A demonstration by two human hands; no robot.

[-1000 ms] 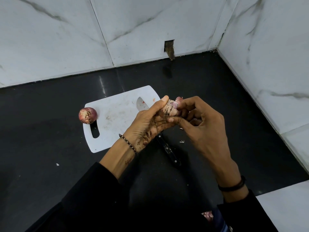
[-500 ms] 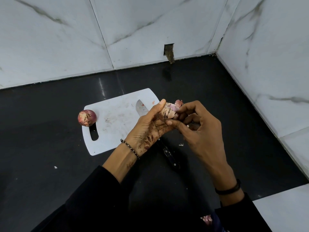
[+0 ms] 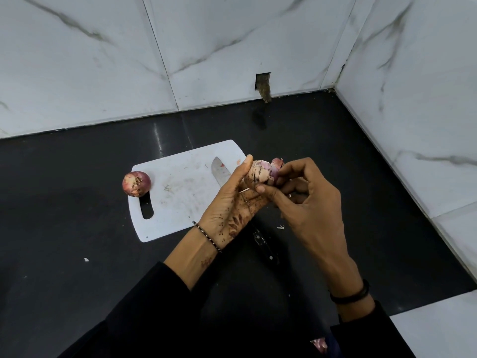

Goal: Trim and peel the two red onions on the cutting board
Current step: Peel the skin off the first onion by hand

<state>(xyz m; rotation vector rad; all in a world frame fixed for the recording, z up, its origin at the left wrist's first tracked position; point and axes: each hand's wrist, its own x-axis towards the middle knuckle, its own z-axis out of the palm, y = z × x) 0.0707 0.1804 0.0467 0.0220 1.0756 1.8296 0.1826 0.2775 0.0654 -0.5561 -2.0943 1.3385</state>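
Fingers [image 3: 244, 169], L hand [image 3: 232, 205]: curled round part-peeled red onion [image 3: 263, 172], held up over table [image 3: 64, 228] at cutting board [image 3: 180, 202] R edge. R hand [image 3: 312, 202]: thumb + fingertips pinching same onion's R side. 2nd onion [image 3: 136, 183]: skin on, at board's L end by handle slot. Knife [image 3: 220, 173]: blade on board, handle on table, mostly hidden under hands.

L hand [image 3: 232, 205] cups onion [image 3: 263, 172], R hand [image 3: 312, 205] pinches it; 2nd onion [image 3: 136, 183] on board [image 3: 180, 202] edge.
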